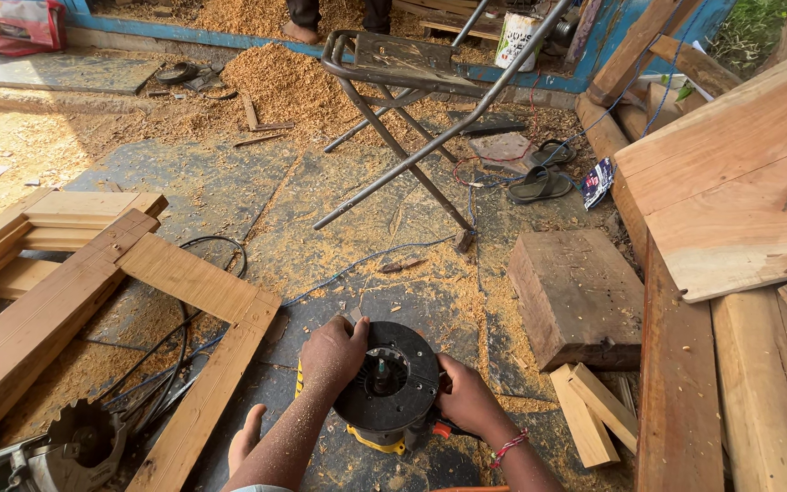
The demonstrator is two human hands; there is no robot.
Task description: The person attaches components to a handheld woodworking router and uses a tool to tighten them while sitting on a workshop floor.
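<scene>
Here the wood router (392, 387) lies base-up on the sawdust-strewn floor (339, 210). The left hand (334, 351) is closed over the black base plate's rim; the right hand (466, 396) grips the body. Judging by this, bit work is in hand; next calls for steadying the tool.

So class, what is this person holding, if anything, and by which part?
A wood router, upturned on the floor. The left hand grips its round black base rim; the right hand grips its side.
</scene>
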